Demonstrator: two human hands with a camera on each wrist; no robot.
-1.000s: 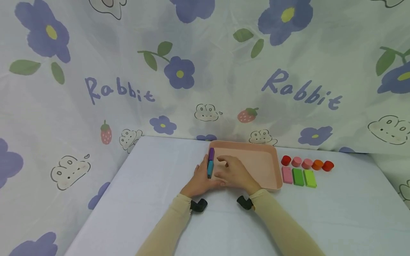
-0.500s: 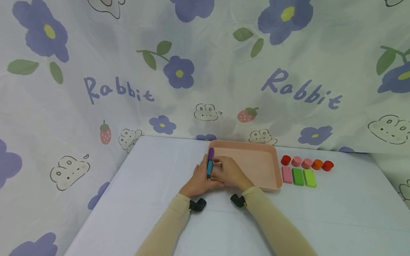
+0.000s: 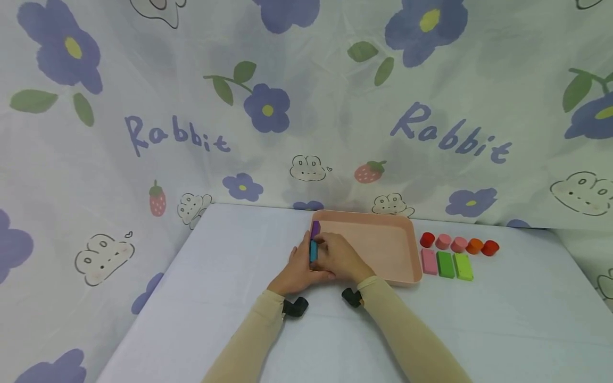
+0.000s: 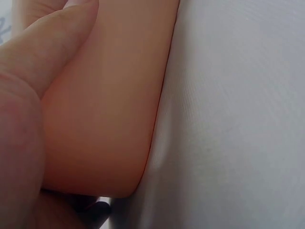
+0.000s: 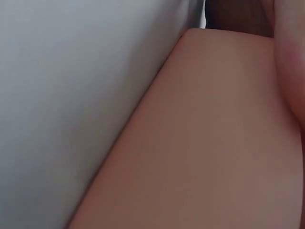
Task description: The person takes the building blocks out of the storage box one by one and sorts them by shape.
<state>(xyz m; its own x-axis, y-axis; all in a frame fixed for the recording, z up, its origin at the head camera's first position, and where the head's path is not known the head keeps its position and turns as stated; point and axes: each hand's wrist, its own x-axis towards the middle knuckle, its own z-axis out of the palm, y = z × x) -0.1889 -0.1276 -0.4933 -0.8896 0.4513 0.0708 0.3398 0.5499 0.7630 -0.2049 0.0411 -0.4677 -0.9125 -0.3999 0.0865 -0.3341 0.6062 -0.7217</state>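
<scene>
A pink tray (image 3: pixel 378 246) lies in front of me in the head view. My left hand (image 3: pixel 297 272) holds its near left corner. In the left wrist view the thumb (image 4: pixel 52 43) lies along the tray's outer wall (image 4: pixel 109 109). Inside the tray, a blue block (image 3: pixel 313 251) stands along the left wall, in line with a purple block (image 3: pixel 315 229) behind it. With bent index finger and thumb, my right hand (image 3: pixel 342 258) pinches the blue block at its ends. The right wrist view shows mainly the tray's front wall (image 5: pixel 205 133); the blocks are hidden there.
Right of the tray, several round pieces form a row, among them a red one (image 3: pixel 428 240) and an orange one (image 3: pixel 474 246). Before them lie a pink block (image 3: pixel 429 261), a green block (image 3: pixel 445 264) and a lime block (image 3: pixel 463 266). A patterned cloth (image 3: pixel 306 133) hangs behind.
My right hand has moved left, from above the tray floor onto the blue block, and its fingers have closed on it. The left hand has stayed at the tray's corner.
</scene>
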